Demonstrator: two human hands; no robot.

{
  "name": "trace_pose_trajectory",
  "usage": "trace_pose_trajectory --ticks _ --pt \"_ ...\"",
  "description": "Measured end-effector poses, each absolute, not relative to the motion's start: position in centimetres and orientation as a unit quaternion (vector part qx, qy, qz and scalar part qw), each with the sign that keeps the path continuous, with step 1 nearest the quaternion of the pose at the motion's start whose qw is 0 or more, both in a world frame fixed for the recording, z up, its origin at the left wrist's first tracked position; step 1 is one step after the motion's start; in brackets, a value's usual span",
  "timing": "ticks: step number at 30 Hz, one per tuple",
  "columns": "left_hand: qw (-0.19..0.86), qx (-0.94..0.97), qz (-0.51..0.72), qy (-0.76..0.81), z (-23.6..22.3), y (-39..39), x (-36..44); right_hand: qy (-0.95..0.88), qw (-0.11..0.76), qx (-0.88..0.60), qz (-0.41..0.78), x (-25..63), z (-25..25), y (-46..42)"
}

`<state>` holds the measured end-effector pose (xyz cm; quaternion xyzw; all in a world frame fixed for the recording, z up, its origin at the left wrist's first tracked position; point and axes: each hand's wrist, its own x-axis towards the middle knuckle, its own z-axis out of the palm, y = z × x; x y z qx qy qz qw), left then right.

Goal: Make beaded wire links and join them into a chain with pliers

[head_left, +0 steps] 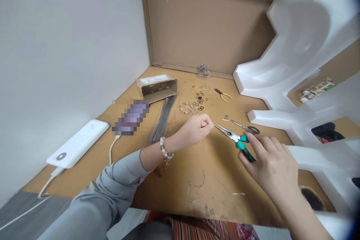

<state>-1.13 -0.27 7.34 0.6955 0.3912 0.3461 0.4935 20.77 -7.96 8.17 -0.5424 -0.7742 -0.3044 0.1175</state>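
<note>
My left hand [198,129] is closed in a pinch over the middle of the table, and a thin piece of wire [213,125] pokes out from its fingertips. My right hand [271,163] is wrapped round the teal and black handles of long-nose pliers [232,135]. The pliers' jaws point left, with their tips at or very close to the wire's end; whether they grip it is too small to tell. Just beyond the pliers lie scissors [244,126] with dark handles. Bent wire pieces [197,184] rest on the table below my hands.
An open cardboard box [157,87] stands at the back left, beside a bundle of straight wires [164,120]. Dark rings [199,99], a beaded wire loop [187,108] and yellow-handled pliers [222,94] lie farther back. A white power bank [78,143] sits left; white foam [270,78] borders the right.
</note>
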Motion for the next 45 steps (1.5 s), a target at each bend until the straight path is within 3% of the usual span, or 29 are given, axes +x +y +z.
trace_pose_trajectory --ticks 16,22,29,35,41,45 --pt "0.457 0.725 0.343 0.384 6.8 -0.1 -1.1 -0.780 0.112 -0.539 -0.298 21.0 8.0 -8.1" --pt "0.434 0.731 0.353 0.390 6.6 -0.4 -0.8 -0.758 0.171 -0.578 -0.250 20.9 7.0 -8.3" --pt "0.394 0.754 0.371 0.373 6.5 -1.0 -0.7 -0.680 0.234 -0.691 0.071 20.5 6.1 -8.5" --pt "0.354 0.769 0.393 0.359 6.4 -1.2 -0.7 -0.581 0.300 -0.675 0.343 20.1 6.0 -8.4" --pt "0.329 0.776 0.405 0.355 6.3 -1.6 -0.6 -0.476 0.354 -0.593 0.545 19.5 5.3 -8.8" --pt "0.312 0.777 0.414 0.357 6.2 -1.6 -0.6 -0.416 0.378 -0.564 0.605 18.7 5.4 -9.0"
